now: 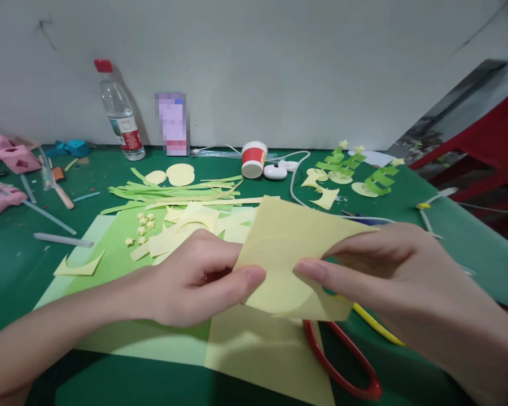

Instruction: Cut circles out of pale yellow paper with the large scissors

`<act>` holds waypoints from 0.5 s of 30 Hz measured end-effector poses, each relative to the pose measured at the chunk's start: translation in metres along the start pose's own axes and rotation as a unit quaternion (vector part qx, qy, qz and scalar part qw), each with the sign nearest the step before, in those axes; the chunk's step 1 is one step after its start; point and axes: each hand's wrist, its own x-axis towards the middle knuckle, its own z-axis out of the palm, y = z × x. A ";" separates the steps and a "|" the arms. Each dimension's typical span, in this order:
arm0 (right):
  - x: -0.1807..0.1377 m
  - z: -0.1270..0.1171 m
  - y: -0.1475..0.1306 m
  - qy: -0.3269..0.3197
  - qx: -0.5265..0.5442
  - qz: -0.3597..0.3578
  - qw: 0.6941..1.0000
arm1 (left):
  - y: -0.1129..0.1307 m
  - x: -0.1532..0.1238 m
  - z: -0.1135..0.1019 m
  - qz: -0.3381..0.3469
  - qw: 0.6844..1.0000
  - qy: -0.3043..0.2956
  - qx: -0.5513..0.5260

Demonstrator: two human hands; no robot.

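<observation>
Both hands hold a pale yellow sheet of paper (pixel 285 234) up over the table. A faint curved line shows on it. My left hand (pixel 203 276) pinches its left edge, thumb in front and fingers behind. At the right side, my right hand (pixel 376 265) grips the same sheet with the thumb on its face; the other fingers are partly hidden. Below the paper shows the red handle of scissors (pixel 342 363); the blades are hidden. Under my hands lie another yellow sheet (pixel 258 344) and green sheets (pixel 152 344). Folded paper stars (pixel 141 230) sit beyond my left wrist.
Green paper strips (pixel 173 193) and yellow circles (pixel 180 175) lie farther back. A water bottle (pixel 122 115), phone (pixel 173 124), paper cup (pixel 254 159) and white earphone case (pixel 275 171) stand near the wall. Glue sticks (pixel 63 240) lie left; star-topped paper spirals (pixel 381 180) stand right.
</observation>
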 end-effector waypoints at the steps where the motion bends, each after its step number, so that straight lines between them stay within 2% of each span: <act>1: 0.000 -0.001 -0.002 -0.007 0.010 0.002 1.000 | -0.001 0.000 0.000 0.001 1.000 -0.002 0.000; 15: -0.002 -0.004 0.001 -0.036 0.009 -0.008 0.999 | -0.002 -0.001 0.001 0.011 1.000 0.000 0.024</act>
